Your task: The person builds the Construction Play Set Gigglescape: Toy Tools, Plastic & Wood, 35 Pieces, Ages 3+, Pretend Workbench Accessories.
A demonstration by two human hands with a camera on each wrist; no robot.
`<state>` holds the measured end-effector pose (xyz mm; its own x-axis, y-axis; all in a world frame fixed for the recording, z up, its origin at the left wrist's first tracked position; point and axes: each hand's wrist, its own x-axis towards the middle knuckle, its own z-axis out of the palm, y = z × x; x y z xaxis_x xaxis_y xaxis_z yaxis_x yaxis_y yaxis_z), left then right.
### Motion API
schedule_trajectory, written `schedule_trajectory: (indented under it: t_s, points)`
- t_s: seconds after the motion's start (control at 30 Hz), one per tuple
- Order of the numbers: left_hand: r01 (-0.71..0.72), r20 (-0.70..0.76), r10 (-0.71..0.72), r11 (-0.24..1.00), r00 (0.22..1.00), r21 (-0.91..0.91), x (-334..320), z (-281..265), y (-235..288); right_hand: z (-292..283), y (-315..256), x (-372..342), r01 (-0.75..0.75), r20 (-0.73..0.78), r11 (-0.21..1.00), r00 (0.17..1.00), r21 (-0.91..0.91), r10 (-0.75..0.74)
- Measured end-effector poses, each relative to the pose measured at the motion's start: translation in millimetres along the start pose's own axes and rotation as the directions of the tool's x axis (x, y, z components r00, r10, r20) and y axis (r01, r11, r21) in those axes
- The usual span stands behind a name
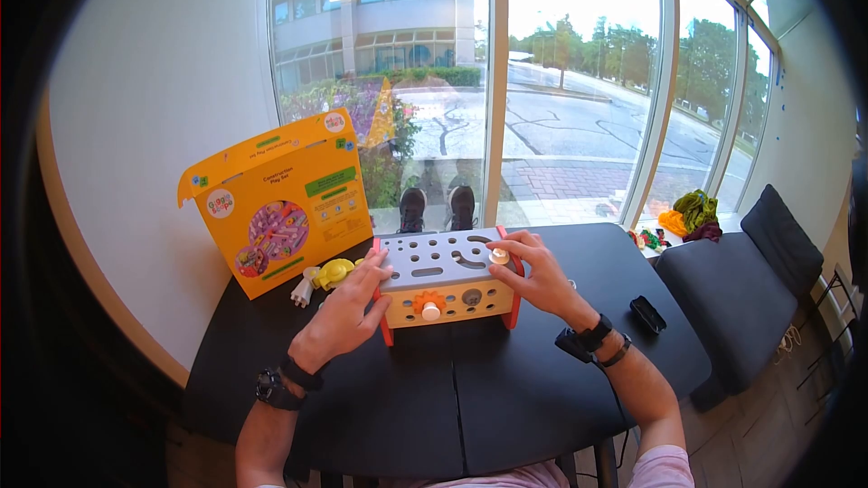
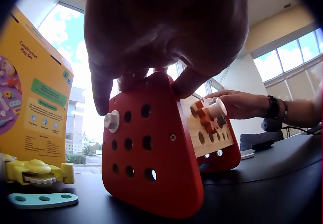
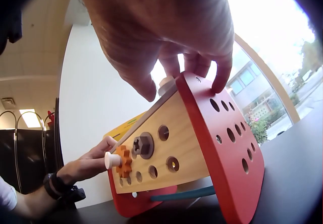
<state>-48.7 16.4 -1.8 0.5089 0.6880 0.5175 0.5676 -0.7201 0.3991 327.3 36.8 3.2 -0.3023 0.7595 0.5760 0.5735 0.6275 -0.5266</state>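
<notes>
A wooden toy workbench (image 1: 470, 296) with a grey perforated top (image 1: 425, 258) and red end panels (image 2: 151, 148) stands on the black table. My left hand (image 1: 339, 321) grips its left end, fingers over the panel's upper edge and thumb at the front. At the top's right end, my right hand (image 1: 540, 278) has thumb and forefinger around a white peg (image 1: 498, 256); another finger touches the outer red panel (image 3: 229, 133). On the front sit an orange gear (image 3: 123, 162) with a white peg (image 3: 112, 160) and a grey hex bolt (image 3: 144, 145). A white nut (image 2: 112, 121) sits on the left panel.
Left of the bench stands a yellow play-set box (image 1: 271, 208). Yellow toy parts (image 2: 38, 172) and a teal holed strip (image 2: 44, 200) lie beside it. A black case (image 1: 647, 314) is at the table's right. Beyond are a window and a dark chair (image 1: 723, 285).
</notes>
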Motion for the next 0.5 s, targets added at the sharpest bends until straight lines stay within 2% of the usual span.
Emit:
schedule_trajectory:
  t_s: [0.2, 0.3, 0.5]
  points:
    - [0.002, 0.006, -0.002, 1.0, 1.0, 0.004, 0.2, -0.6, 1.8, 2.2, 4.0, 1.6, 0.006, 0.003, 1.0, 1.0, -0.016, -0.006]
    - [0.005, 0.01, -0.005, 1.0, 1.0, 0.019, 0.1, -0.1, 0.1, -1.1, -0.2, 2.2, -0.055, 0.038, 0.998, 0.998, -0.004, 0.055]
    - [-0.002, 0.006, 0.002, 1.0, 1.0, 0.021, -0.4, 0.3, -0.3, 1.8, 5.7, 2.3, -0.02, 0.008, 1.0, 1.0, 0.005, 0.02]
